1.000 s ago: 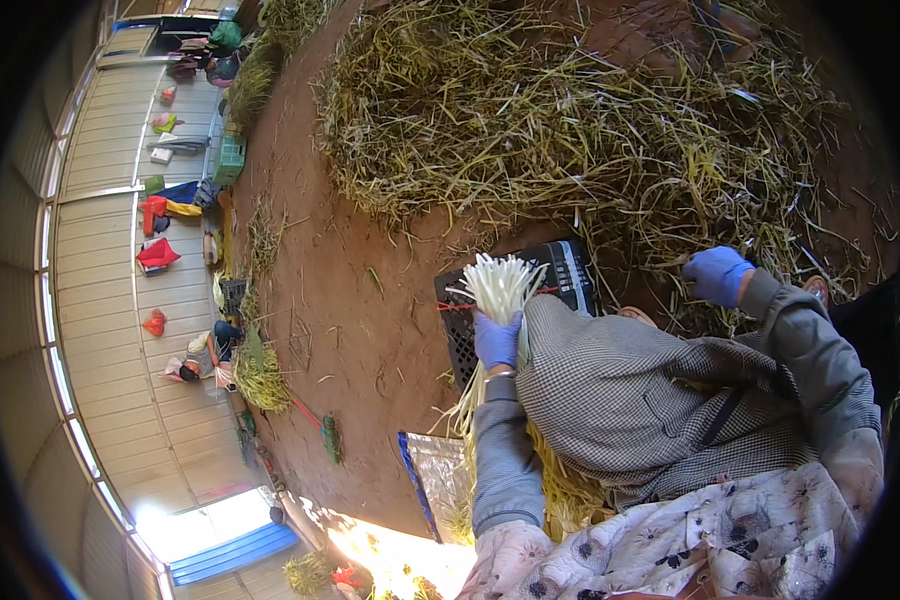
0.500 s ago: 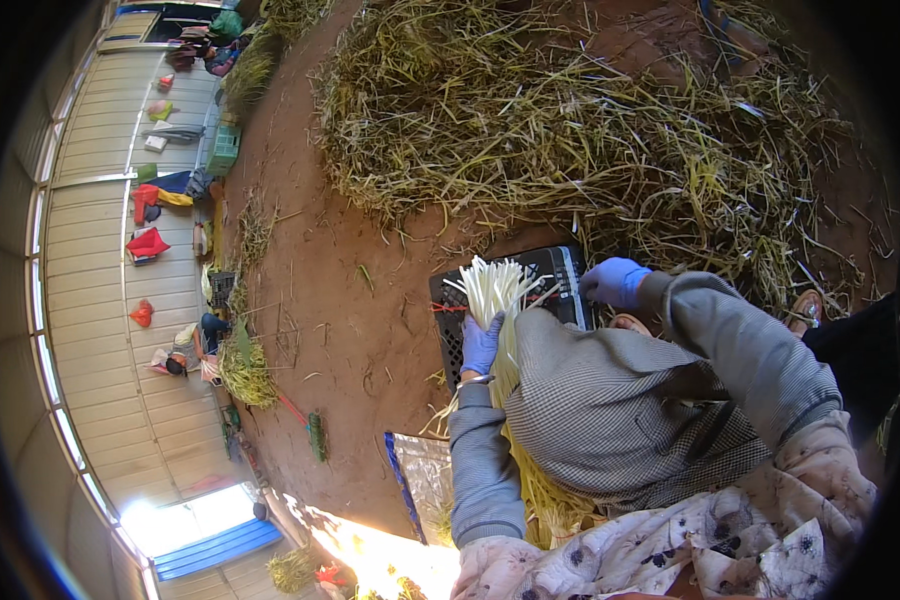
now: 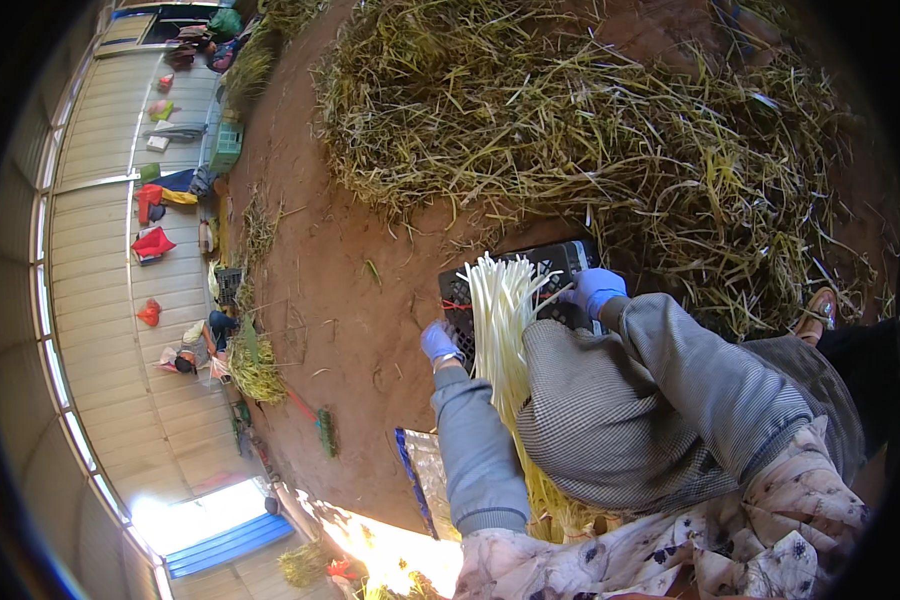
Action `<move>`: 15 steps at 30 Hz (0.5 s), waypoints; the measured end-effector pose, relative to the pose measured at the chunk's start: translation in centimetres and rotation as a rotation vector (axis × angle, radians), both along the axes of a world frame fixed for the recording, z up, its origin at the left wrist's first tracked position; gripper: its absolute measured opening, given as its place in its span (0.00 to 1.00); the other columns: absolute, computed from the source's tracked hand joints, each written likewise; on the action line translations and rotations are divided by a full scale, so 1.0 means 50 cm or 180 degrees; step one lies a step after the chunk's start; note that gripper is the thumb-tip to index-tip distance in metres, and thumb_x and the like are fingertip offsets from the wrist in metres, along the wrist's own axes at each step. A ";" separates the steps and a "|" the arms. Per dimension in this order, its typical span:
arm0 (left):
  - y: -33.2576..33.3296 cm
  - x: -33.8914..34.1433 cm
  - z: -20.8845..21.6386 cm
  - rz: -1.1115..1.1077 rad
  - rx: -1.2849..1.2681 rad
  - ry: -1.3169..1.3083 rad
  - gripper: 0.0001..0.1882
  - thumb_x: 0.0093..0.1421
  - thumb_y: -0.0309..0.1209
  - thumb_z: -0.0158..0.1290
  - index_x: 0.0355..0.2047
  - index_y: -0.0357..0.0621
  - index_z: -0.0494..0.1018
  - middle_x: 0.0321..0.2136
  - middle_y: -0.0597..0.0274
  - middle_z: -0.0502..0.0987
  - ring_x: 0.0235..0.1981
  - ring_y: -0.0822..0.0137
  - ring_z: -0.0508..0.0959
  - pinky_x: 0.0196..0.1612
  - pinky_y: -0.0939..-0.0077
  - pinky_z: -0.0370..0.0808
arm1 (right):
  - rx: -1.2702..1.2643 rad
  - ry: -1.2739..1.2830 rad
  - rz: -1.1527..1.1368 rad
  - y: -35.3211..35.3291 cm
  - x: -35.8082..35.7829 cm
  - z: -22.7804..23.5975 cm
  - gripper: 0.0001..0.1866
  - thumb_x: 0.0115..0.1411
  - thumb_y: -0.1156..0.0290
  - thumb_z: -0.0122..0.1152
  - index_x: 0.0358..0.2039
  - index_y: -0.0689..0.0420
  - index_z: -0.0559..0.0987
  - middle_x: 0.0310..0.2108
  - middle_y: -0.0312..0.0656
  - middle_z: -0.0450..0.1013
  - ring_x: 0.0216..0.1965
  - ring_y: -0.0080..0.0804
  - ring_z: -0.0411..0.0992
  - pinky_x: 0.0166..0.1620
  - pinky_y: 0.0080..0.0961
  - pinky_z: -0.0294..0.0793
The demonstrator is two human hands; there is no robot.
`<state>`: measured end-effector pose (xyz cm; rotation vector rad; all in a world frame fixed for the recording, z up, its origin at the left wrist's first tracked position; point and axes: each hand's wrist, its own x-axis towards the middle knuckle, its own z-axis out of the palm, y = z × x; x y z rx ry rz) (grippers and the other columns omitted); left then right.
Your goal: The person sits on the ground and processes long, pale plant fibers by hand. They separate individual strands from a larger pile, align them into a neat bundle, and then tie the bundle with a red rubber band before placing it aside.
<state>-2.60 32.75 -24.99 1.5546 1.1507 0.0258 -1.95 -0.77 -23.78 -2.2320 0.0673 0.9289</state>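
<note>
A thick bundle of long, pale yellow-white stems [image 3: 506, 320] lies across a black plastic crate [image 3: 457, 290], its cut-looking ends toward the far side. A thin red tie [image 3: 456, 306] shows on the crate, left of the stems. My left hand [image 3: 441, 343], in a purple glove, is at the crate's left edge just below the tie. Its fingers are curled; what they hold, if anything, cannot be made out. On the other side, my right hand [image 3: 597, 290], also gloved, is at the crate's right edge with bent fingers toward the stems. Its fingertips are partly hidden.
A wide heap of loose green-yellow stalks [image 3: 570, 130] covers the ground beyond the crate. A silvery sheet with a blue edge [image 3: 428, 470] lies beside my left arm. Far left, a person [image 3: 192, 352] is beside another green pile [image 3: 256, 372] along the wall.
My left hand has let go of the stems and moved left, down to the crate's edge. My right hand has shifted slightly left and nearer, closer to the bundle.
</note>
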 end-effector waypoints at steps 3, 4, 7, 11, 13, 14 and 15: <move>0.037 0.023 -0.038 -0.0082 0.0344 0.0173 0.13 0.57 0.36 0.46 0.39 0.42 0.66 0.34 0.58 0.71 0.32 0.63 0.73 0.32 0.65 0.69 | 0.0119 -0.0093 -0.0112 0.007 -0.004 -0.019 0.18 0.50 0.52 0.56 0.33 0.53 0.78 0.32 0.45 0.74 0.35 0.41 0.72 0.39 0.32 0.70; 0.042 0.032 -0.052 -0.0171 0.0474 0.0232 0.11 0.56 0.35 0.47 0.35 0.40 0.67 0.30 0.59 0.71 0.27 0.65 0.73 0.26 0.69 0.69 | 0.0199 -0.0145 -0.0161 0.005 -0.006 -0.025 0.18 0.50 0.52 0.56 0.33 0.53 0.78 0.32 0.45 0.74 0.35 0.41 0.72 0.39 0.32 0.70; 0.036 0.066 -0.084 -0.0189 0.0444 0.0205 0.10 0.54 0.33 0.52 0.26 0.38 0.70 0.20 0.61 0.71 0.15 0.67 0.71 0.15 0.75 0.67 | 0.0422 -0.0080 -0.0199 -0.009 -0.013 -0.038 0.16 0.50 0.55 0.55 0.34 0.52 0.78 0.33 0.45 0.74 0.36 0.40 0.72 0.40 0.31 0.70; 0.013 0.105 -0.093 -0.0921 0.1332 0.0825 0.08 0.52 0.32 0.54 0.24 0.38 0.72 0.19 0.61 0.75 0.20 0.67 0.76 0.18 0.75 0.71 | 0.0782 0.0117 -0.0235 -0.029 -0.017 -0.046 0.16 0.51 0.58 0.55 0.35 0.55 0.78 0.32 0.43 0.75 0.35 0.39 0.73 0.40 0.29 0.70; 0.004 0.114 -0.090 -0.1548 0.2144 0.1418 0.08 0.51 0.31 0.55 0.23 0.38 0.73 0.20 0.60 0.75 0.20 0.68 0.76 0.18 0.74 0.71 | 0.0888 0.0200 -0.0401 -0.034 -0.019 -0.048 0.16 0.50 0.58 0.55 0.34 0.56 0.78 0.30 0.43 0.75 0.33 0.37 0.73 0.39 0.28 0.71; 0.000 0.114 -0.087 -0.1827 0.2606 0.1597 0.07 0.49 0.30 0.55 0.23 0.38 0.73 0.20 0.59 0.75 0.20 0.67 0.76 0.18 0.75 0.71 | 0.0906 0.0235 -0.0484 -0.036 -0.023 -0.048 0.16 0.50 0.59 0.56 0.34 0.56 0.78 0.29 0.42 0.75 0.32 0.36 0.74 0.38 0.28 0.71; -0.003 0.113 -0.085 -0.1829 0.2613 0.1618 0.07 0.47 0.29 0.56 0.22 0.37 0.73 0.20 0.57 0.75 0.19 0.67 0.76 0.18 0.75 0.71 | 0.0972 0.0317 -0.0560 -0.035 -0.027 -0.048 0.16 0.50 0.59 0.56 0.33 0.57 0.78 0.28 0.42 0.76 0.31 0.36 0.74 0.38 0.27 0.71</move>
